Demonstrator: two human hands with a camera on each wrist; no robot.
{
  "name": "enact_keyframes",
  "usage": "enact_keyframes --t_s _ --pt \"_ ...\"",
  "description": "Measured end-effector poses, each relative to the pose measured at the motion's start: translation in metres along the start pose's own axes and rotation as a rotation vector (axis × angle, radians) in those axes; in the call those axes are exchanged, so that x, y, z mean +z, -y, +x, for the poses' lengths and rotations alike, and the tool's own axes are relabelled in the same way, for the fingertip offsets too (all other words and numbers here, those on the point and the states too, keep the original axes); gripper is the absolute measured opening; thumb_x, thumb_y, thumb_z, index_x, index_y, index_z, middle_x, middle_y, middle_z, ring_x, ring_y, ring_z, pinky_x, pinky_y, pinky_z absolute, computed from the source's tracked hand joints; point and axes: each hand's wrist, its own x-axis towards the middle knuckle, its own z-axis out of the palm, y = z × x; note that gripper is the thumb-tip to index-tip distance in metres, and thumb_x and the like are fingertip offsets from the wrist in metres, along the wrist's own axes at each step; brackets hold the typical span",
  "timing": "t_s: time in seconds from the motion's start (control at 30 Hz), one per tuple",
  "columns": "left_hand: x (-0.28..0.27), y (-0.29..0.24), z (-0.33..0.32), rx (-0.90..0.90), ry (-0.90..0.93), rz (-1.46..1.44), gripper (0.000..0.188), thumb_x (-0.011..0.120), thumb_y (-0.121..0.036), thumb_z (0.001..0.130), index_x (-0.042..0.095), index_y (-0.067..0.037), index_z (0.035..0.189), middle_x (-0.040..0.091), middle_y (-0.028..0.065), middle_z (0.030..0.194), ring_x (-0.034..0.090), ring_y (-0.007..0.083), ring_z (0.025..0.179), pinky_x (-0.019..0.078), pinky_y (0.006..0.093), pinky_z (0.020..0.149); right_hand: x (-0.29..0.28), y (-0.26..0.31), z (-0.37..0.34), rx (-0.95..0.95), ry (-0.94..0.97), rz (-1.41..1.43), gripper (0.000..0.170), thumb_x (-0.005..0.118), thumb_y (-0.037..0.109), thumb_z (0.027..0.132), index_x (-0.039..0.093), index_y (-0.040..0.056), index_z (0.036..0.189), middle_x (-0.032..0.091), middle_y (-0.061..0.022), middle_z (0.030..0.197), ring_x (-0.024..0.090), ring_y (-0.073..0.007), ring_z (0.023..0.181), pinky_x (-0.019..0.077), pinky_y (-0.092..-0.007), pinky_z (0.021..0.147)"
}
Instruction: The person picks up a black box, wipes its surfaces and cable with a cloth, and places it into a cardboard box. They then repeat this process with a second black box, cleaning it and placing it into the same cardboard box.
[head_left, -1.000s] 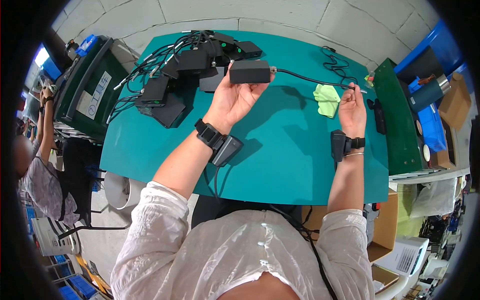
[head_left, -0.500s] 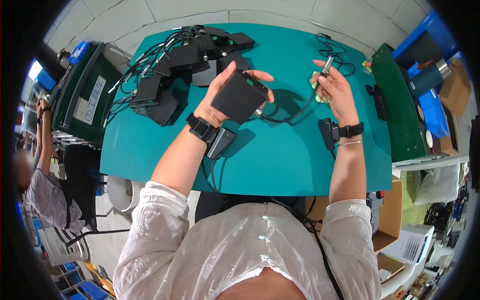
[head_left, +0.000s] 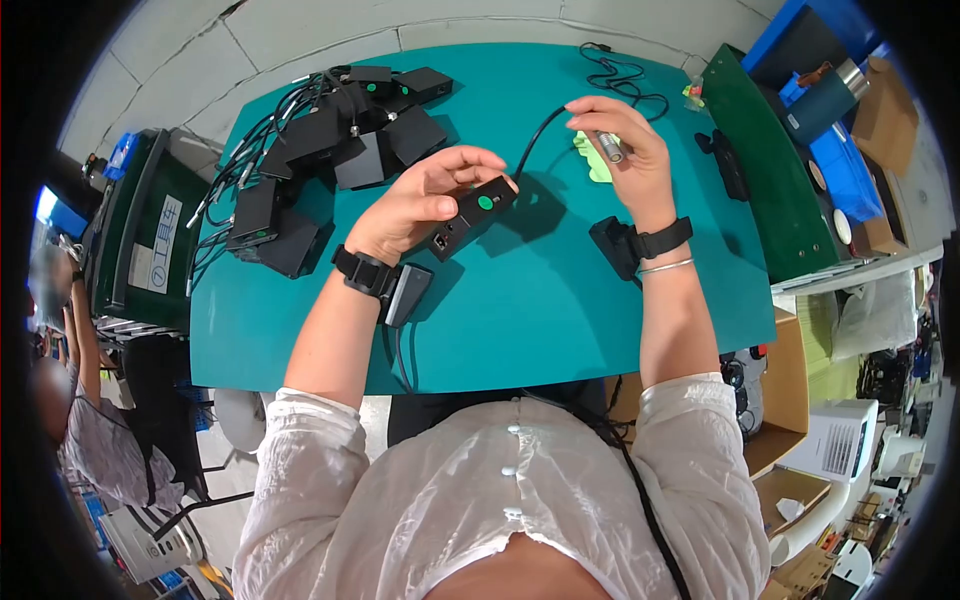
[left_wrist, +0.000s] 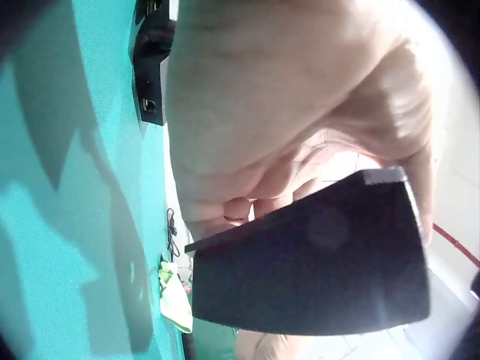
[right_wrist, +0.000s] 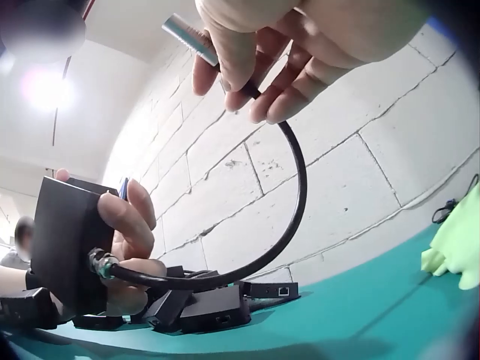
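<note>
My left hand grips a flat black box above the table. Its narrow side, with a round green sticker and small ports, shows in the head view; the left wrist view shows a broad plain face. A thick black cable leaves the box through a metal fitting and arches across to the right. At the cable's far end, my right hand pinches it just behind a silver cylindrical connector. That connector points toward my body in the head view.
A pile of similar black boxes with cables covers the table's back left. On the right lie a light green cloth, a loose black cable and a black object. Green cases flank the table.
The box has been turned in my left hand, so its port side now shows. My right hand has moved left, bending the once-stretched cable into an arch and turning the connector toward me.
</note>
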Motion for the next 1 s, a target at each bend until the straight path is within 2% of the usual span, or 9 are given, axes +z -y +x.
enact_keyframes --t_s 0.07,0.13,0.37,0.47,0.6,0.73,0.77,0.9,1.0 --pt "-0.003 0.003 0.001 -0.004 0.000 -0.001 0.080 0.080 -0.055 0.060 0.056 -0.004 0.117 0.062 0.0126 0.112 0.056 0.0221 0.112 0.0332 0.0327 0.105 -0.003 -0.004 -0.002 0.011 0.049 0.009 0.026 0.055 -0.013 0.083 0.068 0.0022 0.100 0.062 -0.0107 0.110 0.061 -0.0196 0.101 0.0514 -0.0292 0.085" --pt "-0.005 0.006 0.002 0.015 -0.040 -0.012 0.079 0.080 -0.053 0.061 0.056 -0.004 0.117 0.060 0.0123 0.117 0.056 0.0220 0.112 0.0357 0.0332 0.104 0.001 -0.001 -0.001 0.030 0.008 0.027 0.038 0.049 -0.016 0.081 0.071 0.0105 0.097 0.064 -0.0044 0.106 0.060 -0.0139 0.087 0.0481 -0.0240 0.066" --pt "-0.018 0.016 -0.001 0.039 -0.091 -0.204 0.079 0.065 -0.062 0.078 0.047 -0.004 0.129 0.055 0.0159 0.125 0.054 0.0251 0.116 0.0474 0.0385 0.098 0.006 -0.009 0.000 0.033 -0.068 -0.125 0.032 0.053 -0.010 0.084 0.071 0.0116 0.099 0.065 -0.0029 0.104 0.060 -0.0138 0.090 0.0493 -0.0238 0.066" --pt "-0.018 0.014 0.000 0.047 -0.216 -0.612 0.081 0.061 -0.060 0.082 0.042 -0.004 0.136 0.051 0.0185 0.130 0.054 0.0278 0.116 0.0477 0.0406 0.098 -0.002 -0.022 -0.005 0.552 -0.261 0.099 0.021 0.058 0.008 0.091 0.065 0.0020 0.110 0.068 -0.0045 0.092 0.059 -0.0085 0.074 0.0462 -0.0200 0.062" --pt "-0.024 0.012 0.001 0.201 -0.210 -0.835 0.085 0.068 -0.053 0.079 0.036 -0.004 0.142 0.046 0.0202 0.135 0.051 0.0290 0.121 0.0414 0.0420 0.105 -0.027 -0.056 -0.015 0.830 -0.338 0.290 0.032 0.058 0.012 0.094 0.056 -0.0035 0.122 0.068 -0.0079 0.088 0.052 -0.0069 0.063 0.0424 -0.0194 0.056" --pt "-0.020 0.004 0.001 0.361 -0.184 -0.670 0.079 0.075 -0.038 0.078 0.038 -0.006 0.140 0.053 0.0134 0.129 0.049 0.0295 0.124 0.0404 0.0450 0.106 -0.018 -0.050 -0.011 0.777 -0.436 0.570 0.053 0.057 0.011 0.095 0.033 -0.0156 0.134 0.054 -0.0200 0.124 0.063 -0.0200 0.096 0.0516 -0.0264 0.074" --pt "-0.022 0.002 0.000 0.384 -0.158 -0.618 0.077 0.079 -0.025 0.077 0.038 -0.009 0.140 0.050 0.0079 0.132 0.048 0.0223 0.123 0.0405 0.0389 0.105 -0.018 -0.049 -0.012 0.747 -0.383 0.525 0.060 0.058 0.011 0.093 0.027 -0.0196 0.134 0.043 -0.0235 0.134 0.060 -0.0256 0.110 0.0525 -0.0303 0.082" --pt "-0.014 -0.007 0.001 0.416 -0.255 -0.323 0.077 0.076 -0.001 0.073 0.039 -0.012 0.139 0.040 0.0034 0.138 0.044 0.0180 0.124 0.0448 0.0330 0.098 -0.010 -0.040 -0.007 0.693 -0.265 0.361 0.060 0.059 0.018 0.094 0.032 -0.0149 0.136 0.045 -0.0201 0.134 0.060 -0.0251 0.109 0.0521 -0.0324 0.086" --pt "-0.013 0.000 0.004 0.336 -0.313 -0.044 0.077 0.074 0.005 0.072 0.038 -0.012 0.139 0.040 0.0051 0.138 0.042 0.0207 0.125 0.0459 0.0328 0.096 -0.001 -0.021 -0.002 0.748 0.049 0.442 0.060 0.058 0.027 0.095 0.035 -0.0059 0.140 0.045 -0.0159 0.137 0.060 -0.0250 0.109 0.0516 -0.0335 0.087"
